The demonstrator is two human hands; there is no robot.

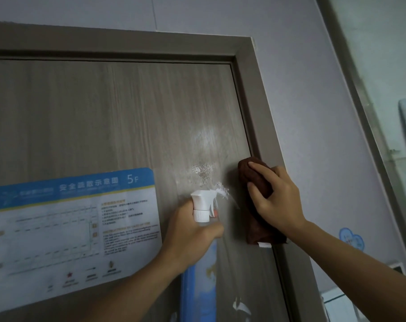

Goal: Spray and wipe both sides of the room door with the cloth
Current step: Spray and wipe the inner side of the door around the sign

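While a spray bottle point(203, 209) is held in the left hand point(192, 231), nozzle aimed up-right at the door point(118, 117), the brown cloth point(255, 198) is pressed upright beside the frame under the right hand point(275, 196). Fresh droplets point(203, 170) lie just left of the cloth, nearer the right hand.

Poster point(74, 231) small print blurred, door point(104, 124) cut off left

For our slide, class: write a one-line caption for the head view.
Left hand sprays the door from a spray bottle while right hand presses a brown cloth against it.
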